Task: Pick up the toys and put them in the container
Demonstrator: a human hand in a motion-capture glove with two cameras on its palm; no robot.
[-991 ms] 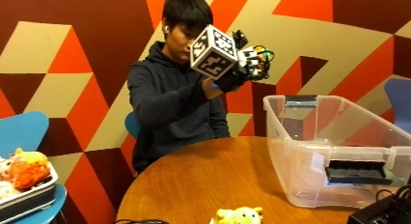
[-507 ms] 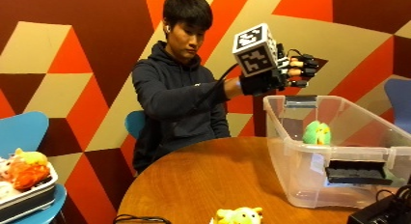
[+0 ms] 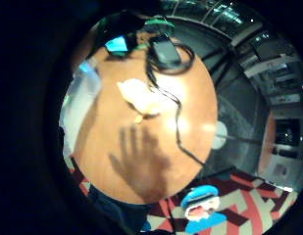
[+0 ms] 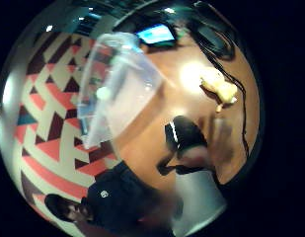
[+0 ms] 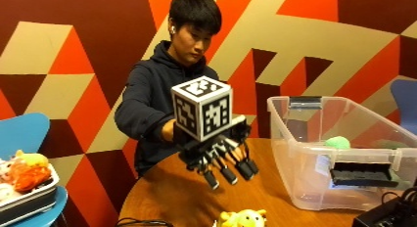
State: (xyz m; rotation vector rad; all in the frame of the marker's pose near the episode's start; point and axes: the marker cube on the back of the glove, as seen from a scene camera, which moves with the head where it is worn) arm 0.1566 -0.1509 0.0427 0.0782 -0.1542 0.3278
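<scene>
- Grip [image 5: 218, 156] hangs above the counter [image 5: 176, 197], fingers straight and apart, holding nothing.
- Yellow plush toy [image 5: 242, 218] at counter's near edge; green toy [image 5: 337, 142] inside clear container [image 5: 300, 188].

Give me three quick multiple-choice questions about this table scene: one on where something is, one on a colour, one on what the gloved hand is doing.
1. Where is the green toy?
A. inside the clear container
B. on the blue chair
C. in the gloved hand

2. What colour is the toy on the table, nearest the camera?
A. blue
B. yellow
C. black

3. The gloved right hand is:
A. gripping a toy
B. pressed on the container
C. open above the table

Answers: 1 A, it shows through the container wall. 2 B, the yellow toy lies at the table's near edge. 3 C, its fingers point down and hold nothing.
</scene>
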